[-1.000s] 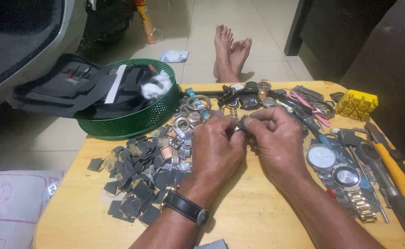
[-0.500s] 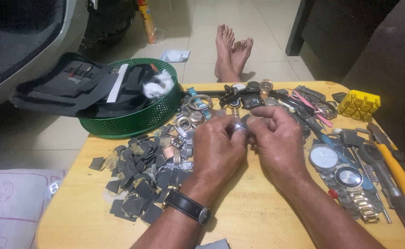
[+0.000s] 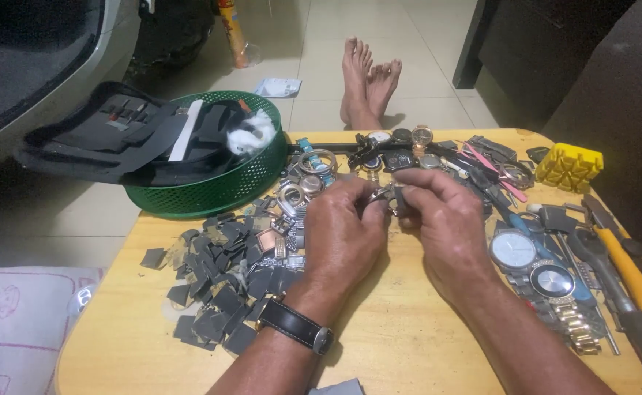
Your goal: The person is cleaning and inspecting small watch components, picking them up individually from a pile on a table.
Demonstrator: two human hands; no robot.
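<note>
Small silvery metal watch part [image 3: 385, 194] is sitting pinched between both hands near the yellow wooden table's [image 3: 401, 344] far edge. Left hand [image 3: 343, 234] and right hand [image 3: 445, 227] are both clamping it with their fingertips.

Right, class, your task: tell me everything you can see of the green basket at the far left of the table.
The green basket is round and shallow, apparently plastic, with a mesh-like perforated wall and a solid rim. It sits upright on the far left corner of the wooden table, partly overhanging the edge. A black tool pouch lies open across it and sticks out to the left; a white strip and a white crumpled wad rest inside. Neither hand touches it. Watch parts lie just beside its right wall.
</note>
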